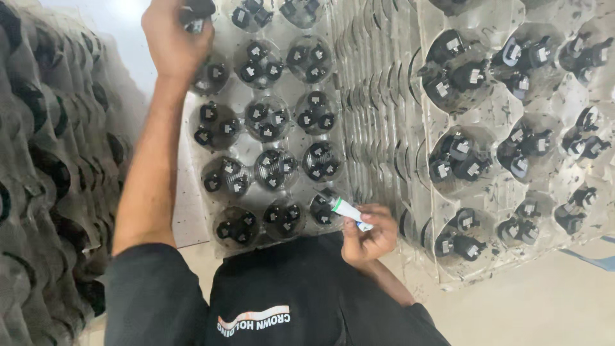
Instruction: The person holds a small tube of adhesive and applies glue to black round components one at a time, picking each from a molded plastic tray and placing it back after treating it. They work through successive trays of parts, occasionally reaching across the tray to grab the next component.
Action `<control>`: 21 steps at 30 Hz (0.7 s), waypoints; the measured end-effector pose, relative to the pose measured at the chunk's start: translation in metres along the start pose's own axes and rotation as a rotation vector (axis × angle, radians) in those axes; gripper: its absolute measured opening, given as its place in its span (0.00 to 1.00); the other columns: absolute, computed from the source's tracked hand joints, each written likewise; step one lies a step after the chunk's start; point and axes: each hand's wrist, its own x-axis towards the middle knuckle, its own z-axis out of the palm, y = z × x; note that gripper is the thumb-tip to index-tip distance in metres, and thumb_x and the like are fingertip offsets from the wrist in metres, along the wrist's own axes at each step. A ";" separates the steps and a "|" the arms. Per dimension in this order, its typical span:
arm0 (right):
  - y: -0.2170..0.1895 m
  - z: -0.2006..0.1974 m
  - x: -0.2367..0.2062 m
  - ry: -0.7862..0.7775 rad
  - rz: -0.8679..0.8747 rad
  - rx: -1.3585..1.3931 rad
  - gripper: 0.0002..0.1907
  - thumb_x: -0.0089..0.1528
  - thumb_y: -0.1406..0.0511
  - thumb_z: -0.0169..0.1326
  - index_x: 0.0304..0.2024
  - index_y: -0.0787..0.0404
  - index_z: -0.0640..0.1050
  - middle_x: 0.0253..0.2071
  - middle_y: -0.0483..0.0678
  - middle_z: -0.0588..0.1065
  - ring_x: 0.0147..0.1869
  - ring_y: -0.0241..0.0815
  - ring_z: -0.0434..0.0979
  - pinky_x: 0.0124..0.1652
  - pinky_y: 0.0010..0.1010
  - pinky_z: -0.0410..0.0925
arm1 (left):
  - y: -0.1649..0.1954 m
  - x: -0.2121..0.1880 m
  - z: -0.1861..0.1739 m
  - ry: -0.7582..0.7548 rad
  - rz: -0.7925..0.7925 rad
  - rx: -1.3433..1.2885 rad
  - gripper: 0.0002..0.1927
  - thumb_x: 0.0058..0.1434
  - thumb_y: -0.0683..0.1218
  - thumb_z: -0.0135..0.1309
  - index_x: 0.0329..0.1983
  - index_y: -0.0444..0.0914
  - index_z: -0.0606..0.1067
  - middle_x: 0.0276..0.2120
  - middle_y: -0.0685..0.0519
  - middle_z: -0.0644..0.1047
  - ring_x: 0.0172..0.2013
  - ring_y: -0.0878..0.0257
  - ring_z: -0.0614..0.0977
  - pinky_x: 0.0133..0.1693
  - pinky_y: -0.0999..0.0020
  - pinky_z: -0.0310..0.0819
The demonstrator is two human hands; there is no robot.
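Head view shows the left hand (pixel 174 40) gripping a black part (pixel 195 14) over the clear tray (pixel 266 125), the right hand (pixel 370 232) clenching a white tube (pixel 346 209); a clumsy set-down might topple seated parts.

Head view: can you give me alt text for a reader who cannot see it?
A person's left hand grips a small black part above a clear plastic tray whose round wells hold clusters of black parts, while the right hand holds a white tube with a green band. Similar trays lie alongside.

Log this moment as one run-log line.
left hand: grips black part over clear tray | right hand: holds white marker | side tray: filled
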 end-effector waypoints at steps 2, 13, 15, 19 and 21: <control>0.000 0.002 -0.010 0.079 0.179 0.107 0.16 0.63 0.74 0.60 0.49 0.63 0.69 0.48 0.55 0.71 0.50 0.45 0.76 0.47 0.33 0.76 | 0.043 -0.027 -0.012 0.115 -0.473 -0.426 0.16 0.58 0.28 0.61 0.46 0.34 0.72 0.46 0.50 0.77 0.42 0.61 0.86 0.46 0.70 0.86; -0.029 0.027 -0.026 -0.084 0.206 0.248 0.21 0.59 0.79 0.63 0.48 0.60 0.69 0.51 0.58 0.74 0.49 0.45 0.80 0.48 0.34 0.75 | 0.230 -0.152 -0.103 0.084 -0.906 -0.914 0.19 0.53 0.26 0.63 0.47 0.33 0.78 0.54 0.53 0.76 0.45 0.72 0.78 0.39 0.80 0.73; -0.039 0.032 -0.029 -0.100 0.107 0.174 0.22 0.57 0.77 0.66 0.47 0.59 0.70 0.48 0.57 0.75 0.50 0.46 0.79 0.49 0.35 0.74 | 0.243 -0.157 -0.121 -0.025 -0.905 -0.955 0.20 0.54 0.26 0.62 0.50 0.31 0.80 0.54 0.49 0.80 0.37 0.72 0.77 0.38 0.79 0.75; -0.068 0.035 -0.029 -0.143 -0.072 0.082 0.20 0.58 0.73 0.67 0.45 0.57 0.69 0.42 0.53 0.75 0.50 0.48 0.80 0.50 0.39 0.76 | 0.264 -0.161 -0.153 -0.054 -0.887 -0.882 0.24 0.52 0.27 0.65 0.53 0.29 0.75 0.39 0.49 0.81 0.36 0.70 0.83 0.41 0.77 0.82; -0.082 0.038 -0.029 -0.165 -0.136 0.046 0.20 0.58 0.72 0.67 0.44 0.57 0.69 0.41 0.51 0.75 0.49 0.48 0.80 0.49 0.40 0.77 | 0.270 -0.161 -0.165 -0.052 -0.848 -0.891 0.22 0.55 0.27 0.65 0.52 0.28 0.77 0.45 0.48 0.79 0.40 0.66 0.85 0.45 0.73 0.84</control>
